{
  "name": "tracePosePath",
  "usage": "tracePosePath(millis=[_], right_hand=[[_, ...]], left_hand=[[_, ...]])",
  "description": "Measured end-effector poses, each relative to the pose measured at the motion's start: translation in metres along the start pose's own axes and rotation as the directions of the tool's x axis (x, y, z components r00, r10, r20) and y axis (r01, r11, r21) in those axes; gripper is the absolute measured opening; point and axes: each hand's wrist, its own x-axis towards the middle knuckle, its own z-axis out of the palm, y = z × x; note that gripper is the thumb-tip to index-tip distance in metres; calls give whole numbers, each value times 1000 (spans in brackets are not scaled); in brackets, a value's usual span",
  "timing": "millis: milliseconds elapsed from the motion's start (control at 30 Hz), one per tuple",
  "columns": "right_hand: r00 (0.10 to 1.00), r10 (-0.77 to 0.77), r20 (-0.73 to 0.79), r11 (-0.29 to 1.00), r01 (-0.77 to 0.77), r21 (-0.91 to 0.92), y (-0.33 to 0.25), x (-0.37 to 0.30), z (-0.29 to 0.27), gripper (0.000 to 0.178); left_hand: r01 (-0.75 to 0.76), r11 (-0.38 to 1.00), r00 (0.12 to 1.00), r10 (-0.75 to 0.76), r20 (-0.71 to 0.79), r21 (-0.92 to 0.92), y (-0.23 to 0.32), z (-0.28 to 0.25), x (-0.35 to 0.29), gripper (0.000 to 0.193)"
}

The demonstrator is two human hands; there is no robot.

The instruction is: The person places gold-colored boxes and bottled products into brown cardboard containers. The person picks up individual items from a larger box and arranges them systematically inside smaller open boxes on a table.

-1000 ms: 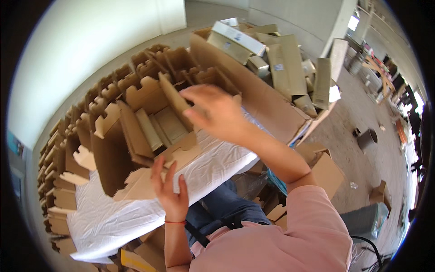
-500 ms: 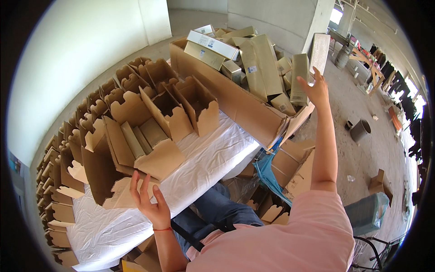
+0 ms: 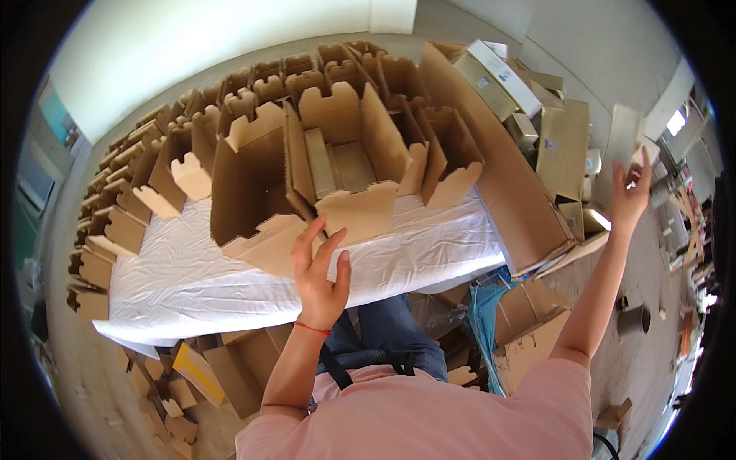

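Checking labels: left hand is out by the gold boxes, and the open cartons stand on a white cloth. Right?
Not the left hand: the head view shows the right hand out by the gold boxes. The open cartons do stand on a white cloth.

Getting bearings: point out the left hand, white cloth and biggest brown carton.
Left hand [image 3: 320,290], head view, on its back.
White cloth [image 3: 180,268], head view, bare left part.
Biggest brown carton [image 3: 506,180], head view, side wall.

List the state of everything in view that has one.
Middle carton, open-topped, gold boxes inside
Large carton, open, heaped with loose gold boxes
Left hand, open, fingers spread near carton fronts
Right hand, fingers bent, grip unclear
White sheet, wrinkled
Blue plastic, crumpled
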Motion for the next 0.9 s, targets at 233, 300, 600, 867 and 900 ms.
tracePosePath(millis=[233, 300, 600, 867, 900], right_hand=[[680, -288, 674, 736, -293, 611, -231, -29, 149, 64], [433, -284, 856, 863, -273, 424, -267, -54, 200, 68], [11, -308, 951, 944, 127, 304, -254, -152, 312, 66], [49, -222, 974, 908, 373, 189, -264, -161, 273, 24], [58, -254, 965, 929, 293, 227, -274, -151, 263, 22]], left_hand=[[15, 1000, 1000, -15, -17, -2, 0, -3, -6, 32], [8, 1000, 1000, -8, -11, -11, 1, -4, -9, 32], [41, 999, 998, -39, 52, -25, -7, -18, -26, 27], [74, 996, 994, -70, 87, -45, -10, -15, -28, 28], [79, 997, 994, -78, 80, -8, -11, -16, -30, 28]])
